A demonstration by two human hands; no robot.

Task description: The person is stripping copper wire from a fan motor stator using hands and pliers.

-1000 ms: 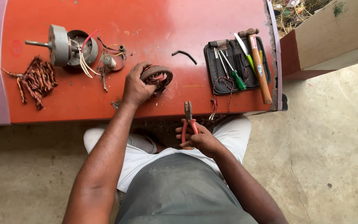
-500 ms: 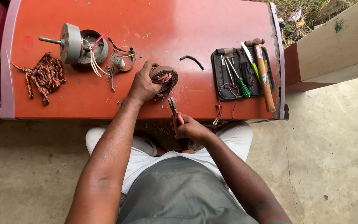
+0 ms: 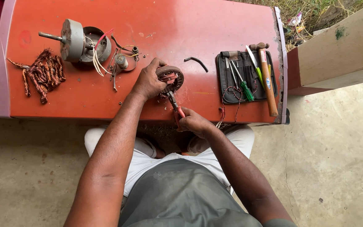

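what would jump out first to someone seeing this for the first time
At the middle of the red table, the left hand grips a round motor stator while the right hand works red-handled pliers into its windings. To the far left lies a heap of stripped copper wire beside a motor housing with a shaft. To the right, a black tool pouch holds screwdrivers, with a wooden-handled hammer at its edge.

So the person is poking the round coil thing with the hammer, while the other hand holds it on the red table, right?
Not the hammer: it lies beside the tool pouch. The head view shows the right hand working red-handled pliers into the round coil, held by the left hand.
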